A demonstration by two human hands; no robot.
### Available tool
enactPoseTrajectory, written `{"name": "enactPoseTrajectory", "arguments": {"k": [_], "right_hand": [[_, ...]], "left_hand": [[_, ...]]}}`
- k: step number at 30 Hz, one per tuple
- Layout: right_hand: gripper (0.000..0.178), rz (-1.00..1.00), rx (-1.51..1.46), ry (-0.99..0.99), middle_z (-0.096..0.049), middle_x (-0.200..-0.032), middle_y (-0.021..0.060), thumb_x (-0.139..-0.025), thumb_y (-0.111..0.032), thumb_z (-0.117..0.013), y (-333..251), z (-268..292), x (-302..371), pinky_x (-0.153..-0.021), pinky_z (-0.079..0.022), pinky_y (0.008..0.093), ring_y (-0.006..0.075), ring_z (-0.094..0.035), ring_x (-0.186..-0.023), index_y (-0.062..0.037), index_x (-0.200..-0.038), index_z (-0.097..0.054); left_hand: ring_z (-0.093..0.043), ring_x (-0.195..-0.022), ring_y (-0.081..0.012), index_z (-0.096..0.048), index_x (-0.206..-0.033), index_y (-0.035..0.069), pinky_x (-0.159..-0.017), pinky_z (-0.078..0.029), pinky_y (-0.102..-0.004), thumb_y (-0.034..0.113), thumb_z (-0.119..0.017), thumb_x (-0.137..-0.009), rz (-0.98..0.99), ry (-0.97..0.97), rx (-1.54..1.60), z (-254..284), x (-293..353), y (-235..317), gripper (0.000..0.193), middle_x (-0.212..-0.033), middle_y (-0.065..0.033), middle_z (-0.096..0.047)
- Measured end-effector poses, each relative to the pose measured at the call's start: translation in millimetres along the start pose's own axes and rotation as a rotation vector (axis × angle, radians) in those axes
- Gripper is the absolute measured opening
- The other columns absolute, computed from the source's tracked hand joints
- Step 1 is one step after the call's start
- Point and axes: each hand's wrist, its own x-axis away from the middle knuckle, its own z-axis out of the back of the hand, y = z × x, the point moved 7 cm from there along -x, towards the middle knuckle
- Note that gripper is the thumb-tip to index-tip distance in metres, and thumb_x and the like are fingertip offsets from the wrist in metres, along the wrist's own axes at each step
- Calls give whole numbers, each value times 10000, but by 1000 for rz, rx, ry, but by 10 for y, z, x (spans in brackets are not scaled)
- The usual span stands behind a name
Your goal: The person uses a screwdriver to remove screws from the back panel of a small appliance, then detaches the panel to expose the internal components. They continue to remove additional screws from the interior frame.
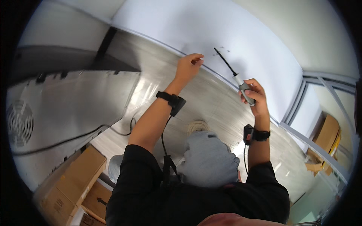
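Observation:
My right hand (258, 98) is wrapped round the grey and white handle of a screwdriver (238, 80). Its long dark shaft points up and to the left, over a white tabletop (260, 41). Several small dark pieces (222, 50), perhaps screws, lie on the white surface close to the screwdriver's tip. My left hand (187, 68) is by the table's near edge, with thumb and forefinger drawn together in a pinch. Whatever those fingers hold, if anything, is too small to make out.
A metal cabinet panel with a round vent (71, 113) stands at the left, a black cable (75, 139) running across it. Cardboard boxes (85, 169) sit at lower left, and another box (327, 132) at far right behind a metal frame (298, 100). Black wired devices circle both wrists.

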Motion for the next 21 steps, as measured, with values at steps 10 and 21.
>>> {"name": "enactPoseTrajectory", "arguments": {"k": [10, 21], "right_hand": [[358, 101, 510, -571, -616, -807, 76, -655, -20, -588, -1135, -2846, 763, -575, -418, 209, 94, -537, -642, 0, -1012, -576], [481, 80, 801, -629, -617, -920, 33, -809, -10, -633, -797, -4743, 2361, -508, -397, 179, 65, -541, -636, -82, -1252, -459]], "left_hand": [[-619, -869, -205, -449, -1270, 0, -725, -520, -341, 314, -383, -994, -274, 62, 767, 2087, 2101, 1495, 422, -991, -116, -633], [-638, -743, -194, -531, -1093, 32, -644, -541, -332, 317, -355, -999, -351, 372, 1180, 3507, 3715, 1384, 348, -898, -109, -634]]}}
